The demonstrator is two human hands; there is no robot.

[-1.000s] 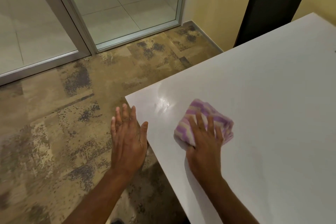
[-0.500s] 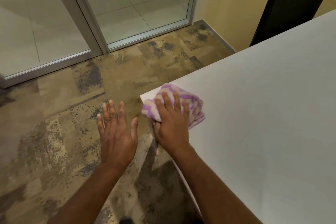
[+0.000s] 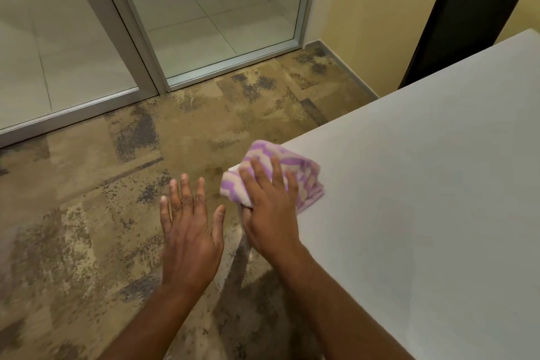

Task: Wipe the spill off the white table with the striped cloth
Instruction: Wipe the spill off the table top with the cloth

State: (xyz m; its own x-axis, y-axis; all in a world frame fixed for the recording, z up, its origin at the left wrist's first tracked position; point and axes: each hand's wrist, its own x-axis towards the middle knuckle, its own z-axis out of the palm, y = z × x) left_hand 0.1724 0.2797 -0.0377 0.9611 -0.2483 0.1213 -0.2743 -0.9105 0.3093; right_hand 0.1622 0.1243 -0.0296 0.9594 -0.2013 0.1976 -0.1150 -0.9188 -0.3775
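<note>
the striped cloth (image 3: pixel 287 168), purple and white and bunched into a wad, sits right on the near-left corner of the white table (image 3: pixel 423 184), with part of it overhanging the edge toward the carpeted floor (image 3: pixel 117 184). its longer side runs roughly across the corner, from the overhanging end in toward the tabletop. the right hand (image 3: pixel 267 207) lies flat on top of it, fingers spread and pressing down, thumb tucked under at the table edge; it presses the cloth rather than pinching it. the left hand (image 3: pixel 190 228) is off the table altogether, just beside the corner and over the floor, palm down, fingers spread wide, holding nothing and touching nothing that can be seen. no wet patch shows on the bare tabletop, so any spill still left probably lies under the cloth or has been cleared. the rest of the table stretches away to the right of the cloth, so the next stroke would likely go that way, led by the right hand
</note>
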